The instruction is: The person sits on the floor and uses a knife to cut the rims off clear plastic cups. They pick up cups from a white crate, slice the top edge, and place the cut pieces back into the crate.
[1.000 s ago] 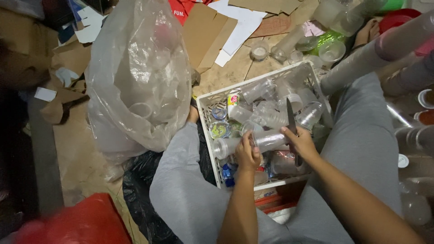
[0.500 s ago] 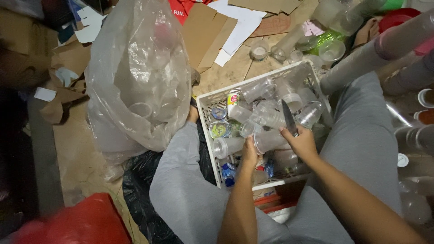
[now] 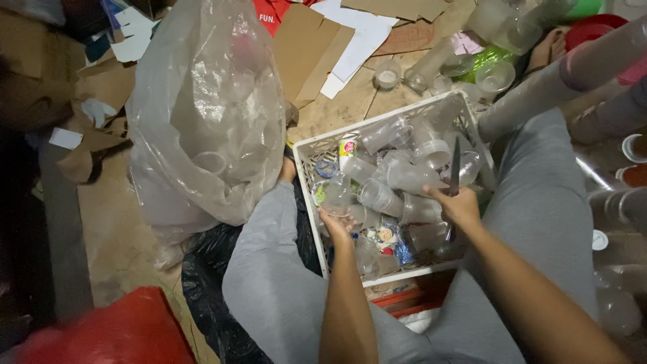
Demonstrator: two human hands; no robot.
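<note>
Sitting: the person is sitting on the floor in grey trousers, the white crate (image 3: 306, 202) wedged between the knees so both hands reach in easily.
Right hand: the right hand (image 3: 461, 205) is clenching a knife (image 3: 455, 165), blade pointing up and away from the body, probably to keep the edge off the other hand.
Left hand: the left hand (image 3: 337, 226) is hovering low over the crate's near-left corner, fingers (image 3: 328, 217) curled at a clear cup (image 3: 335, 192); I cannot tell whether they are actually gripping it.
Cups: more clear plastic cups (image 3: 397, 178) are lying jumbled on their sides between the two hands, just beyond the fingers, with a few printed lids and wrappers mixed in below.
Bag: a large clear plastic bag (image 3: 202, 114) holding cups is standing just left of the left hand, close enough to drop things in, I would judge.
Beyond: flattened cardboard (image 3: 303, 47) is lying well past the crate, and stacked cup sleeves (image 3: 539, 94) are leaning in right of the knife hand.
</note>
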